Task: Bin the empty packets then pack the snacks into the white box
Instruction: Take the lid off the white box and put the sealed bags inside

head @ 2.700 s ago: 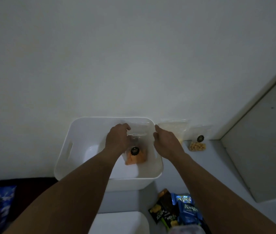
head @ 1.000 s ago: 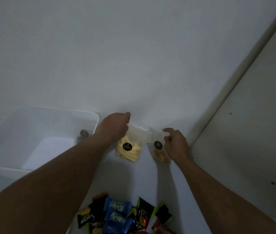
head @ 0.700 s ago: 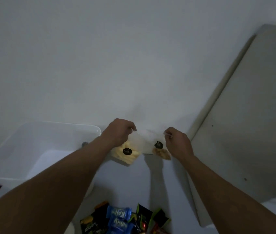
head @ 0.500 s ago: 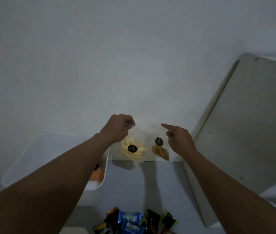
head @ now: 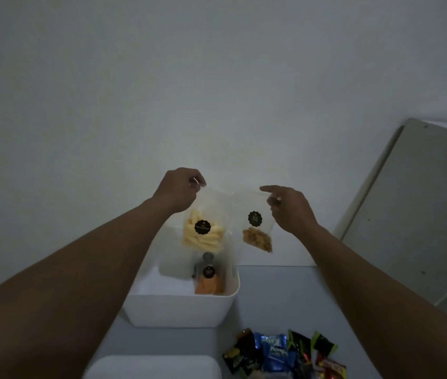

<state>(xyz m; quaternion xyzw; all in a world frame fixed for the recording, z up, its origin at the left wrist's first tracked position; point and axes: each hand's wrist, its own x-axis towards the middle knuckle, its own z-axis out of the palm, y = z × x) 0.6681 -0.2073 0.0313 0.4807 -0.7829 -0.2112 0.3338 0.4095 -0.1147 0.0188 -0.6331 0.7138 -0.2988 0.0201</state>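
Observation:
My left hand (head: 180,191) pinches the top corner of a clear bag of pale yellow sticks (head: 203,236), which hangs in the air above the white box (head: 178,310). My right hand (head: 288,209) pinches the top of a clear bag of brown nuggets (head: 256,236), with its forefinger stretched out; this bag hangs just right of the box's rim. Both bags carry a black round sticker. Inside the box lies a clear bag of orange snacks (head: 208,283).
A heap of small dark, blue and green snack packets (head: 282,354) lies on the grey surface at the front right. A white rounded object (head: 154,367) sits at the bottom edge. A grey panel (head: 413,214) leans at the right, against the plain wall.
Both hands took a bag each from the surface by the wall, lifted them and carried them left toward the white box. The orange bag, earlier placed by both hands, stays in the box.

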